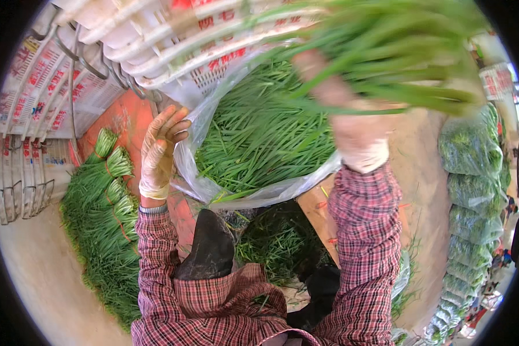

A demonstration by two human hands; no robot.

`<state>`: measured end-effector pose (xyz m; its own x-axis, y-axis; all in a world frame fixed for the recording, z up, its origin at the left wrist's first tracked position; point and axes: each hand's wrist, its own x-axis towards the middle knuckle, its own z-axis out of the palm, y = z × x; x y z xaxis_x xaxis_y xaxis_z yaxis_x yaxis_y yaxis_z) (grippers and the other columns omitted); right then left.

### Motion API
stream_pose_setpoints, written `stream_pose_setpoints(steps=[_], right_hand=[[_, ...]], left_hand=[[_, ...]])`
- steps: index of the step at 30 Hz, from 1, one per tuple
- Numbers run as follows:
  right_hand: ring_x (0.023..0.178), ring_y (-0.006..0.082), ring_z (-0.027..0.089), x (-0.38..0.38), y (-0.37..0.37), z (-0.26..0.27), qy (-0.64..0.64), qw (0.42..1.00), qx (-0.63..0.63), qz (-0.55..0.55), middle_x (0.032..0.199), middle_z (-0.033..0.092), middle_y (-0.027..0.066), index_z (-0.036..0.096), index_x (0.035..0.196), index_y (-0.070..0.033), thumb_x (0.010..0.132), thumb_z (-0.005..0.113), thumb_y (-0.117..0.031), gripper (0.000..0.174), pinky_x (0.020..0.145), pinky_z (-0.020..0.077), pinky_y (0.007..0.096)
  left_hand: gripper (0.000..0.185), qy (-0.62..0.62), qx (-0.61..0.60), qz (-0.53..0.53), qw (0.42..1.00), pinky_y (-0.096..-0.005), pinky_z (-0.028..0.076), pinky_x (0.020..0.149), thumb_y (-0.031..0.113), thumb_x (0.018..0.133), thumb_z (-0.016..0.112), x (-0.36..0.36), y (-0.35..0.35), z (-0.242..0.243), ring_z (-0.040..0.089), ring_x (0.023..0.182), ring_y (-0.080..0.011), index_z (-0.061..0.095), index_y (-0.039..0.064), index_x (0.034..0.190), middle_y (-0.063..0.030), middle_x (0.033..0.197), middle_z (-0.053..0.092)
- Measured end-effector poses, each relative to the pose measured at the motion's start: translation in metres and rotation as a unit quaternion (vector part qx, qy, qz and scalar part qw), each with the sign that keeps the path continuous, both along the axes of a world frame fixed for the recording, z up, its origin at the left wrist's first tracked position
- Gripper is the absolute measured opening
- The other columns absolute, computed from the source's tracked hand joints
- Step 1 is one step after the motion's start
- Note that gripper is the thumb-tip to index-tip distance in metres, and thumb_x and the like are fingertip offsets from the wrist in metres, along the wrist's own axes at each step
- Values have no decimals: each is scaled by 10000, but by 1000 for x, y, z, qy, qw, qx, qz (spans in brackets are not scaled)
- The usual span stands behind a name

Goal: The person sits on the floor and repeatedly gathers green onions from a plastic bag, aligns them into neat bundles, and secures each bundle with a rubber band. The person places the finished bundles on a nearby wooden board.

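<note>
My left hand [159, 149], in a thin translucent glove, is raised with its fingers apart beside the left rim of a clear plastic bag [186, 166]. It holds nothing. The bag is lined with loose long green leaves [268, 129], apparently Chinese chives. My right hand [354, 116], also gloved and blurred, grips a bunch of the same green leaves [398, 65] above the bag's right side. The leaf ends fan out to the upper right, and the fingers around the bunch are partly hidden.
Banded chive bundles [108, 207] lie in a row on the left. White plastic crates [39, 91] with metal handles are stacked behind them and at the top. Bagged greens [471, 186] line the right side. Loose leaves [281, 242] lie in a dark container between my knees, beside a cardboard piece [318, 207].
</note>
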<state>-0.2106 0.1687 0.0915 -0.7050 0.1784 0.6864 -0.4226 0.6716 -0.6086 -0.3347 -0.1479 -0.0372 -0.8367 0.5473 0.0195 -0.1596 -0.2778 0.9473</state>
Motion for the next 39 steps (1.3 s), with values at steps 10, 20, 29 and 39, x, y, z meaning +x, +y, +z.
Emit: stream_pose_setpoints(steps=[10, 20, 29, 39], right_hand=[[973, 233, 731, 104, -62, 145, 53, 958, -279, 43, 1131, 726, 132, 621, 1329, 39, 899, 777, -47, 466, 883, 621, 385], [1047, 228, 696, 244, -191, -137, -101, 729, -670, -96, 1169, 742, 88, 683, 1291, -7, 874, 823, -205, 482, 949, 562, 357], [1336, 307, 578, 349, -242, -286, -187, 552, -800, -141, 1440, 642, 150, 641, 1426, -37, 878, 800, -387, 670, 1181, 390, 460], [1143, 203, 663, 350, -180, -270, -204, 612, -754, -124, 1256, 723, 54, 691, 1367, -61, 872, 836, -384, 608, 1120, 428, 394]], left_hand=[[1279, 351, 79, -108, 927, -448, 234, 1292, 641, 698, 907, 65, 67, 216, 365, 1547, -303, 318, -10, 1628, -177, 1652, 410], [862, -111, -150, -453, 872, -420, 377, 1177, 325, 754, 935, 233, 34, -32, 518, 1372, -247, 556, 40, 1474, -78, 1499, 575], [968, -310, -342, -481, 745, -478, 288, 1219, 457, 791, 896, 316, -9, -154, 448, 1446, -270, 472, 90, 1580, -85, 1569, 521], [823, -345, -296, -417, 787, -491, 397, 1120, 398, 807, 917, 314, 40, -157, 516, 1343, -246, 556, 95, 1481, -74, 1396, 618]])
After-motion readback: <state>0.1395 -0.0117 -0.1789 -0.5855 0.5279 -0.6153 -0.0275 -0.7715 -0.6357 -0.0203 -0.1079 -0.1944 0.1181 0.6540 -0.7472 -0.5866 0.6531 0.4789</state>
